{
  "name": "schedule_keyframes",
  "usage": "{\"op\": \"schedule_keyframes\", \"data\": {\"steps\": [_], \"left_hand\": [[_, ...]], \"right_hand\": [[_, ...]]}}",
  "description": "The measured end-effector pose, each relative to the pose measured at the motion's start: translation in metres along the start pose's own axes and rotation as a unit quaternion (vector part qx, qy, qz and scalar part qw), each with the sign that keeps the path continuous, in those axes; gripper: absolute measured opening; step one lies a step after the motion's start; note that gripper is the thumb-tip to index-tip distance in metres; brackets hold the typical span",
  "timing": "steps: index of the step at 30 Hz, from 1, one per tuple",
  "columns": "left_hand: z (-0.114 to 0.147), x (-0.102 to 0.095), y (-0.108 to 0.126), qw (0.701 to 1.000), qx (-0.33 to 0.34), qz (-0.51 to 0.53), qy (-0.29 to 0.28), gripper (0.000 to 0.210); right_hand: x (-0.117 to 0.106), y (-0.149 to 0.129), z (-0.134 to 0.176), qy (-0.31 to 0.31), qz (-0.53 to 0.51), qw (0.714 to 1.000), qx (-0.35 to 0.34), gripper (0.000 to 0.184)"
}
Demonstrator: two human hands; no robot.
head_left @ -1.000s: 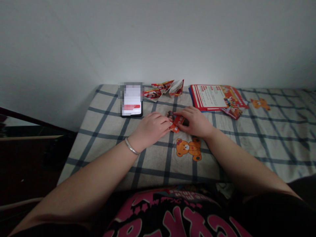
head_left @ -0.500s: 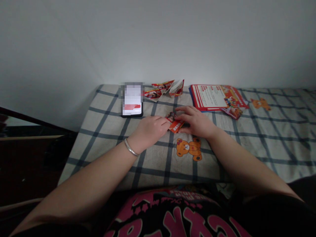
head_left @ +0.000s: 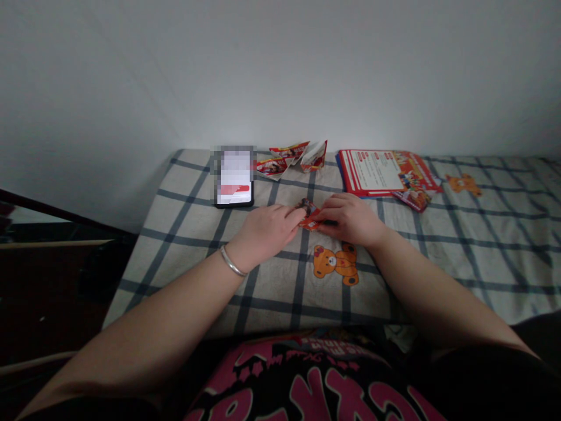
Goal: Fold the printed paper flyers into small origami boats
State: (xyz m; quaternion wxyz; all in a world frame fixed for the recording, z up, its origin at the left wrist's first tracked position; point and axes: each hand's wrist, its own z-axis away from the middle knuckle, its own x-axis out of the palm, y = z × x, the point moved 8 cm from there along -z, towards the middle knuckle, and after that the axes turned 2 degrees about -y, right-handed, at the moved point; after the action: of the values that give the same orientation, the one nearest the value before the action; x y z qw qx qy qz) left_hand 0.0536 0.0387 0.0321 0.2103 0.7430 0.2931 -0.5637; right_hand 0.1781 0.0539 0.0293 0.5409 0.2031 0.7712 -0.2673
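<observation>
Between my two hands is a small folded piece of red printed paper (head_left: 310,218), just above or on the checked cloth. My left hand (head_left: 272,230) pinches its left side, with a silver bangle at the wrist. On the paper's right side, my right hand (head_left: 349,219) has its fingers closed on the edge. The fingers cover much of the paper. Beyond them stand several folded red paper pieces (head_left: 274,168) near the wall. To the right lies a stack of red and white printed sheets (head_left: 372,172), with another folded red piece (head_left: 414,200) at its front corner.
A phone (head_left: 235,190) with a lit, partly blurred screen lies at the back left. The checked cloth (head_left: 188,210) with printed bears covers the surface, which meets a white wall (head_left: 280,76) behind. Its left edge drops to a dark floor area.
My right hand's fingers have drawn together from a wider spread and now pinch the red paper's right side. Less of the paper shows. My left hand has barely shifted.
</observation>
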Motion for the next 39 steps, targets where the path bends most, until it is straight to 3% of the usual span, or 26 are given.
{"op": "schedule_keyframes", "data": {"steps": [4,18,27,35,39], "left_hand": [[-0.002,0.000,0.002,1.000,0.013,0.015,-0.011,0.018],[-0.005,0.002,-0.019,0.996,-0.081,0.028,0.003,0.023],[-0.004,0.005,-0.025,0.993,-0.111,0.043,0.010,0.020],[-0.005,0.010,-0.033,0.984,-0.159,0.076,0.009,0.020],[-0.005,0.012,-0.034,0.986,-0.156,0.061,0.020,0.021]], "right_hand": [[-0.002,0.001,0.000,-0.012,-0.001,0.999,0.032,0.022],[0.003,0.012,-0.001,-0.016,0.030,0.984,0.177,0.026],[0.009,0.018,-0.004,0.008,-0.016,0.985,0.173,0.017],[0.007,0.019,-0.005,0.026,-0.026,0.987,0.159,0.021],[0.008,0.025,-0.006,0.036,-0.039,0.981,0.185,0.019]]}}
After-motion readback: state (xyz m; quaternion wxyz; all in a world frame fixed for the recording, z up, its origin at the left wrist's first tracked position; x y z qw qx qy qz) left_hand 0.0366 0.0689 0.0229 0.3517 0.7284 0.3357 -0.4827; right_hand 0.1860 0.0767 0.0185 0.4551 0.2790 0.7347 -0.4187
